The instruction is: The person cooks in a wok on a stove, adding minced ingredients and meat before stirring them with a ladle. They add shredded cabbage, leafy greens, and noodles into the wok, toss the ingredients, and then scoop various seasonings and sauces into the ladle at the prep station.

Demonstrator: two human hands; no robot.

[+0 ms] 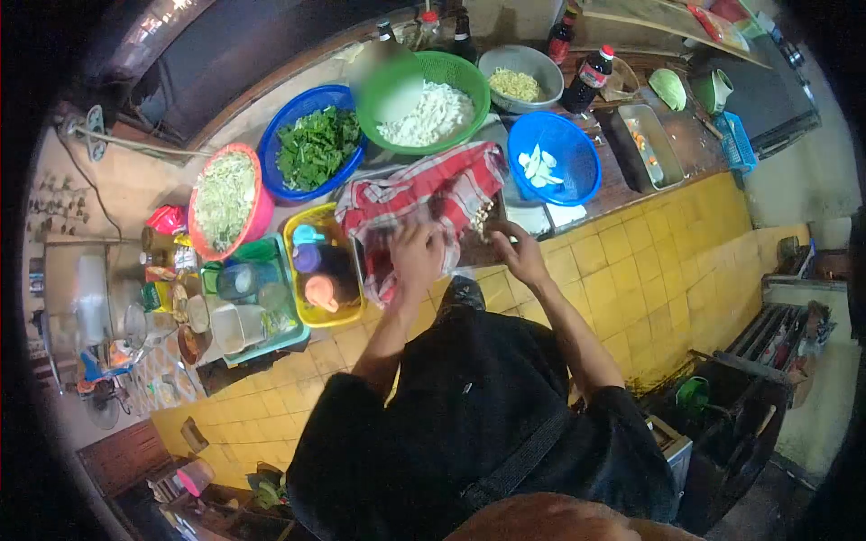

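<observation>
A red and white checked cloth [469, 180] lies bunched at the counter's front edge. My left hand [417, 257] rests on its near part with fingers bent into the fabric; the fingertips are partly hidden. Just right of the cloth is a small heap of pale bits [483, 219], too small to name, perhaps with some on the cloth's edge. My right hand [523, 257] is beside this heap, thumb and forefinger apart, and nothing shows between them. Behind it stands a blue colander [586, 171] holding a few pale slices [539, 167].
Along the back stand a green colander [478, 86] of white pieces, a blue basket [271, 149] of leafy greens, a pink basket [262, 203] of shreds and a grey bowl [546, 68]. A yellow tray [338, 311] sits left; a sauce bottle [588, 79] and metal tray [667, 171] stand right.
</observation>
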